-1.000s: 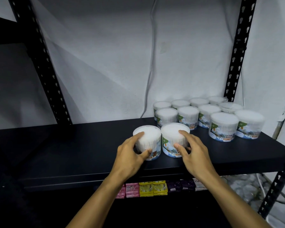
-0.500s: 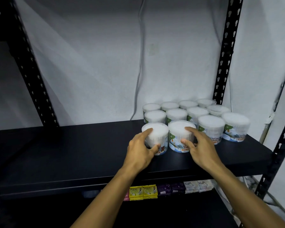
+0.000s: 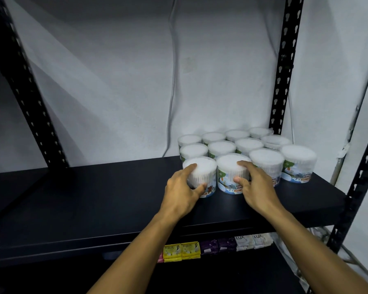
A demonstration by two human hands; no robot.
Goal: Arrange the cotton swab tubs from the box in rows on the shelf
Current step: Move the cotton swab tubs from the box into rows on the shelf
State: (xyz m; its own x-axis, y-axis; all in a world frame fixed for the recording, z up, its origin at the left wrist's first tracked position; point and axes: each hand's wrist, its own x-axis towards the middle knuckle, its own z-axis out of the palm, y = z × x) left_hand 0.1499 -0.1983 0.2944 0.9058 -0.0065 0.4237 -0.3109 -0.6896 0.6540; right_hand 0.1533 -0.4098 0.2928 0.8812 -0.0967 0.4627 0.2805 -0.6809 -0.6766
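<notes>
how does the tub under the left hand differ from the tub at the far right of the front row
The left-hand tub is gripped by the left hand; the far-right tub stands untouched. The left-hand tub ends the row leftward, its label mostly hidden; the far-right tub's label shows. Both are upright, white-topped, on the shelf.

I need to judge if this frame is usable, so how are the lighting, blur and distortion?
Head view: dim, cool light; the white tubs stand out on the dark shelf, whose left side falls into shadow; the left upright is motion-blurred; the wide lens makes the uprights lean; both hands, left and right, look fairly sharp.
</notes>
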